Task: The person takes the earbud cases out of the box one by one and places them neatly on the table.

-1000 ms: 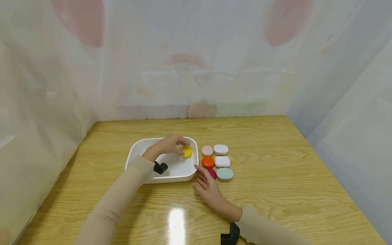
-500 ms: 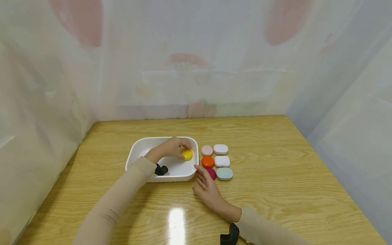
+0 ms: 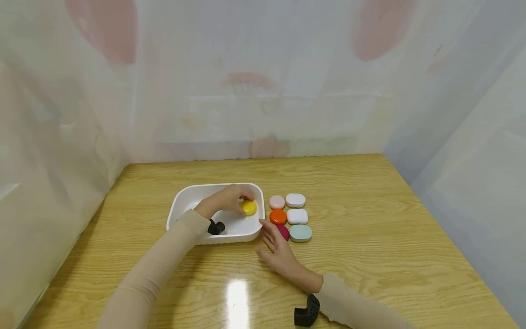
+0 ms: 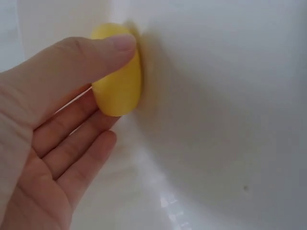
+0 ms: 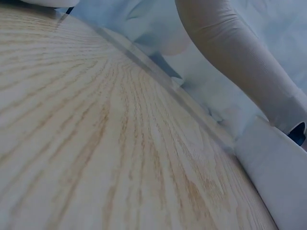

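My left hand [image 3: 223,198] reaches into the white tray [image 3: 242,228] and holds a smooth yellow soap-like disc [image 3: 249,208] near the tray's right end. In the left wrist view the thumb presses one face of the yellow disc [image 4: 117,93], with fingers behind it; the disc is on edge, close to the white tray surface [image 4: 206,110]. My right hand [image 3: 283,258] holds nothing and has its fingers extended, the index fingertip right at the tray's front right corner. It partly covers a magenta disc [image 3: 283,232].
Right of the tray, similar smooth pieces stand in two columns: pink [image 3: 277,202] and orange [image 3: 278,217] discs, two white pieces [image 3: 297,216] and a pale green oval [image 3: 301,233]. Wooden table [image 3: 370,237] surrounds them. Sheeting [image 3: 263,91] walls the back and sides.
My left hand has lowered slightly and its thumb and fingers have closed in on the yellow disc. The right hand has stayed by the tray corner.
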`<state>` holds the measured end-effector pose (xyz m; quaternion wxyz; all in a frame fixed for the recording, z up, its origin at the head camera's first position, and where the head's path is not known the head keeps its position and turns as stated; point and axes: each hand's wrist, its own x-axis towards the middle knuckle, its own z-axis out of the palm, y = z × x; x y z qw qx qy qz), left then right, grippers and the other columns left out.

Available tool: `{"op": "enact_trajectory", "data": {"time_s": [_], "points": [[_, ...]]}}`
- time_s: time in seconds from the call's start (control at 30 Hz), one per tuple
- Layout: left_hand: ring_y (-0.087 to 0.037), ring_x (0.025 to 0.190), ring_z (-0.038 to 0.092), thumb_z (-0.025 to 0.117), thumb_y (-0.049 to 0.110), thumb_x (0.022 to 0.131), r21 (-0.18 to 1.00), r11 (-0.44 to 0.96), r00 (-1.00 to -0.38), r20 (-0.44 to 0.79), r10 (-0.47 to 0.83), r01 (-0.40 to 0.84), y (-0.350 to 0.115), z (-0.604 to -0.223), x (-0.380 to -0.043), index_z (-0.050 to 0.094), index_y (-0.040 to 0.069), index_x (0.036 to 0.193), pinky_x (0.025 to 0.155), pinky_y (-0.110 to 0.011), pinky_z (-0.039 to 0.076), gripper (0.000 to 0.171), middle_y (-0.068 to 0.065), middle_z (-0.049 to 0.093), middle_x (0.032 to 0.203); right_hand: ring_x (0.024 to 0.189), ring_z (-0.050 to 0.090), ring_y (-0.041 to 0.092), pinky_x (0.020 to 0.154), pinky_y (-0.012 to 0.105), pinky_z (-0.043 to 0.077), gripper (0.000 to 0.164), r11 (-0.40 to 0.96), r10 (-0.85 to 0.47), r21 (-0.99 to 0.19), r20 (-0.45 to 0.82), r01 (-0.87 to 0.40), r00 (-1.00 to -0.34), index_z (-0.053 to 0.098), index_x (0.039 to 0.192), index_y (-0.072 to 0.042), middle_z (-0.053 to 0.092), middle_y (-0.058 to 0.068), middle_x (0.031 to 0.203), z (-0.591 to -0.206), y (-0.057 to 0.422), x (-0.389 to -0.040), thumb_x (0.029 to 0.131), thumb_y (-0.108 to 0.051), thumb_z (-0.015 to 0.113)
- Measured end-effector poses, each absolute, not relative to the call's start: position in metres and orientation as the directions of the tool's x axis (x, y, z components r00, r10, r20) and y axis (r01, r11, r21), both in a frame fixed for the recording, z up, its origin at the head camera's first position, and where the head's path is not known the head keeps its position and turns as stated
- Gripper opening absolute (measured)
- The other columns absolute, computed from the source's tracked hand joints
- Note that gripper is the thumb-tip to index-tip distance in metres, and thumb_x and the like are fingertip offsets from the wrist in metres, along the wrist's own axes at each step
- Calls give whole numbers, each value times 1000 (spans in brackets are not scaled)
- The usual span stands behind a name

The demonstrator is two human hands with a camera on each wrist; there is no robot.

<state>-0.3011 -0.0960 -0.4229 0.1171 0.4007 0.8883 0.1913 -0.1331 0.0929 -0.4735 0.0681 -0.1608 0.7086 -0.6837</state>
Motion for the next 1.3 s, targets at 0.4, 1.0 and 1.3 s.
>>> {"op": "enact_trajectory", "data": {"time_s": [0.4,1.0,1.3], "points": [[-26,103,64,79,8,73,468,586,-651,-29,758,661,-108,-398,-290,68,2,115,95,-40,52,43,-12,71,112,150,9,42,119,51,17,76,-31,-387,-988,149,-148,-910,10,153,0,7,26,161,-474,92,-135,91,7,54],[-21,99,64,78,9,76,517,485,-626,135,768,705,-106,-368,-247,67,3,117,90,-43,54,43,-11,69,117,132,46,45,107,41,43,47,113,-332,-974,151,-198,-931,42,139,9,42,30,145,-460,108,-150,94,4,52],[-22,110,65,78,11,76,501,459,-617,205,760,733,-101,-368,-221,67,3,118,95,-37,53,45,-11,68,121,119,56,47,92,20,52,39,136,-411,-965,152,-226,-899,50,131,12,54,33,131,-451,126,-164,96,-3,54]]}}
